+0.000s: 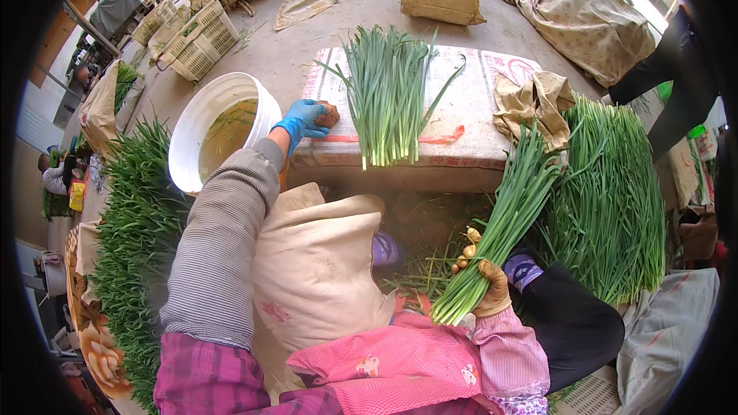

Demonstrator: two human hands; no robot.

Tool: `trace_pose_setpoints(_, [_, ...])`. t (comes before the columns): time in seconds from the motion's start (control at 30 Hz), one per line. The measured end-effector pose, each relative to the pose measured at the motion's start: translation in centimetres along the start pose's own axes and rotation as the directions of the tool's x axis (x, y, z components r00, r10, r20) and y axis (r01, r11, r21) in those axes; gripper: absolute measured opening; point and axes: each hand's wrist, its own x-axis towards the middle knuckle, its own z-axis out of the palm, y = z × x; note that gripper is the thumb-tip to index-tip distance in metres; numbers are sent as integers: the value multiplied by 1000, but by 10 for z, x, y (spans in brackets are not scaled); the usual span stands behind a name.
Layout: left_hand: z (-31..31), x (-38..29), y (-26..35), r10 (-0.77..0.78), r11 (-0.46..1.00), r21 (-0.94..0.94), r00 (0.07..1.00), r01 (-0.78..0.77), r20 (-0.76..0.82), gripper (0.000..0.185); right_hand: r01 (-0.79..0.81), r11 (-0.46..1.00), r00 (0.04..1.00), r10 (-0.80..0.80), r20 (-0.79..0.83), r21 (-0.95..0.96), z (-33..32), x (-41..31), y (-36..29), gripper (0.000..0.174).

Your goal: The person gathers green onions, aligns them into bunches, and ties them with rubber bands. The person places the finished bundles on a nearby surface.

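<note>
My left hand (304,122), in a blue rubber glove, reaches to the left edge of the covered low table (461,150). Its fingers rest on a small reddish-brown lump (327,114); whether they grip it I cannot tell. Just right of it, a row of flat green stalks like garlic chives (389,98) lies with pale cut ends towards me. My right hand (490,288), in a stained tan glove, holds a bunch of the same stalks (501,219) near their pale ends, above my lap. A crumpled brown cloth (533,105) lies on the table's right end.
A white bucket (271,106) of murky water stands left of the table. Large heaps of greens flank me, at left (135,242) and right (611,202). Beyond are plastic crates (202,40) and a wrapped bale (443,3). A person's dark-clothed leg (646,75) is at the right.
</note>
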Motion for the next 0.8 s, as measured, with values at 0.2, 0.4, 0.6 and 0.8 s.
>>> trace_pose_setpoints(0.2, [-2, -29, 12, 163, 937, 322, 984, -132, -71, 84, 17, 1000, 999, -16, 47, -20, -1, -3, 3, 71])
trace_pose_setpoints(0.4, [59, -157, 27, 580, 742, 206, 765, -638, 280, 97, 18, 999, 985, -25, 171, 41, 21, -3, 2, 62])
trace_pose_setpoints(0.6, [141, -321, -50, 141, 936, -289, 541, 199, 829, 106, 155, 946, 972, -93, 218, -284, 81, -2, 30, 70])
trace_pose_setpoints(0.8, [119, -370, -68, -65, 886, -213, 565, 412, 822, 64, 54, 642, 968, 155, 199, -765, 88, -16, 39, 69])
